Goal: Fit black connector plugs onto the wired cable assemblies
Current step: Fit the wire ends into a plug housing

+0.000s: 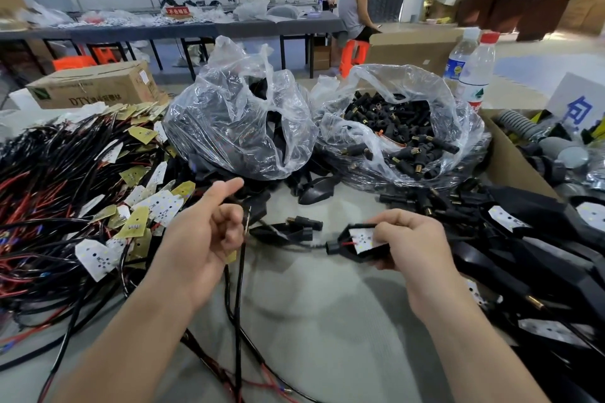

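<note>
Head view looks down on a grey counter [327,304] crowded with parts. The bag of plugs [422,88] gapes open at the far side, its mouth turned toward the worker, probably so that a plug can be taken without looking.

Nearer than that bag and slightly to its left, the right hand [414,239] pinches a black housing [358,257] between thumb and fingertips. A white light board [361,237] faces up inside it. A plug [333,247] sits at the housing's narrow end, pointing left, with a thin lead running on from it. Whether it is pushed fully home I cannot tell.

Further left of the bag, the left hand [206,235] has its fingers curled round a black cable [241,271], thumb sticking up. The cable's bare tip shows just past the knuckles, and the rest trails down toward the counter's near edge. That hold keeps the wire end steady and aimed at the right hand, which suits a joining step.

A loose plug [306,223] lies between the two hands, within easy reach. Well left of the bag sprawls a heap of wired boards [65,193], likely the waiting stock. Nearer than the bag and to its right, a pile of black housings [540,239] looks like finished work.
</note>
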`<state>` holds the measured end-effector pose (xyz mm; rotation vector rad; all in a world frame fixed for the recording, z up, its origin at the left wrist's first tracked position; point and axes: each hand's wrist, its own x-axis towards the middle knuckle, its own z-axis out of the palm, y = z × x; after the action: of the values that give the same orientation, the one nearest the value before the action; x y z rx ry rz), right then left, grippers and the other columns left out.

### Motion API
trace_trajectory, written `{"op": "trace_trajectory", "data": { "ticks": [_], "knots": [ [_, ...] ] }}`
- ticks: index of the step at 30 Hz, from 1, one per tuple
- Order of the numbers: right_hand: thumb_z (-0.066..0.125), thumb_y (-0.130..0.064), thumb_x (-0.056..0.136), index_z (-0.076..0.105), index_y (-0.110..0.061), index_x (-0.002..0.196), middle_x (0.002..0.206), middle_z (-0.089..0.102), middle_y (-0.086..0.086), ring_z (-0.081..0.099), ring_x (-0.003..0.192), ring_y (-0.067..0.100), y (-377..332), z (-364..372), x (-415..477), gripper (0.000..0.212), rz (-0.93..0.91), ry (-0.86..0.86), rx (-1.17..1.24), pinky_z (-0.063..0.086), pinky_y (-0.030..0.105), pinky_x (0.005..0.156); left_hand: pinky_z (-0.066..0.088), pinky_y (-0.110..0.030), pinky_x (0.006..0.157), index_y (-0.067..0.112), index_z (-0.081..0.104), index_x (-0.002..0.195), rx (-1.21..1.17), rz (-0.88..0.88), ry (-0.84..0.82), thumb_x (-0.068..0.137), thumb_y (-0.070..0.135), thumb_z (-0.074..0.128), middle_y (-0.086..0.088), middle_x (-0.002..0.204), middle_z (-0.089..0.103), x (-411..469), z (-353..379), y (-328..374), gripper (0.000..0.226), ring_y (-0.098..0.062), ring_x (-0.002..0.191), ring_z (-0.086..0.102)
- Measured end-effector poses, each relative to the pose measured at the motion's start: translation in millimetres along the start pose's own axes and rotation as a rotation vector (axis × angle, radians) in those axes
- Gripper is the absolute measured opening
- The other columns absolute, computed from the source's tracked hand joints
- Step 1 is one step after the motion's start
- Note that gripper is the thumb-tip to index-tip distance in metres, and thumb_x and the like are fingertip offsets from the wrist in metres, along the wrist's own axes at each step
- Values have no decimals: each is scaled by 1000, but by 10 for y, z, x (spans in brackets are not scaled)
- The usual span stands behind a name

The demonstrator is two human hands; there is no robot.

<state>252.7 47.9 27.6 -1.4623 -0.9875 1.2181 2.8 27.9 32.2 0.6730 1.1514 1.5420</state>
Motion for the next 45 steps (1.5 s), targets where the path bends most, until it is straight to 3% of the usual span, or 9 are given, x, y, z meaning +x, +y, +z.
{"op": "trace_trajectory", "data": {
  "ticks": [5,8,11,20,24,33,36,39,45],
  "knots": [
    [61,1,76,76,-21,66,59,70,4,58,48,18,35,72,-62,29,-9,-111,-190,46,30,46,40,-24,47,16,71,52,760,-28,203,95,40,64,-1,50,61,70,-115,-54,49,-16,44,52],
    [66,-13,77,74,-44,70,61,71,-11,64,53,13,56,80,-63,33,-111,-12,-411,53,30,55,47,-32,63,15,72,59,1396,56,355,84,71,50,0,58,66,88,-197,-45,65,-23,64,61],
    [67,-19,78,71,-51,71,60,69,-17,61,54,3,44,68,-71,32,-174,-17,-532,44,20,49,40,-34,64,15,65,74,1701,129,460,84,81,40,2,65,54,121,-264,-50,71,-26,69,51],
    [74,-20,75,78,-30,71,62,71,-11,54,47,-3,9,10,-178,11,-237,-618,-761,39,11,47,35,-30,56,22,66,78,1912,227,486,87,79,46,5,68,52,76,-188,-141,61,-24,69,58],
    [81,-33,78,77,-35,70,63,70,-11,56,50,0,61,99,-144,10,-284,-440,-591,44,16,49,35,-30,58,24,68,80,1903,239,469,90,68,52,7,62,46,50,-160,-158,48,-25,69,59],
    [68,-17,88,76,-36,74,63,70,-16,54,45,-1,118,362,2,24,-393,-195,-549,36,9,43,38,-32,62,23,71,88,1849,310,433,95,73,38,-1,77,65,25,-125,-181,60,-29,84,69],
    [57,-11,92,75,-31,104,95,75,-8,67,76,5,70,552,122,29,-443,-161,-737,53,19,69,38,-36,65,17,67,88,1679,328,436,101,59,33,-8,78,67,16,-132,-194,56,-36,81,65],
    [57,-8,90,60,-24,133,125,66,5,61,111,29,34,699,269,46,-581,-303,-1125,51,36,93,36,-36,63,18,54,90,1602,363,468,102,48,45,1,65,52,10,-119,-183,33,-31,68,52],
    [68,-12,76,67,-30,89,102,70,2,60,103,28,11,756,215,22,-553,-213,-1180,39,32,77,30,-30,52,24,51,104,1672,312,366,93,29,63,10,62,40,-12,-130,-162,17,-13,54,38]
  ]
}}
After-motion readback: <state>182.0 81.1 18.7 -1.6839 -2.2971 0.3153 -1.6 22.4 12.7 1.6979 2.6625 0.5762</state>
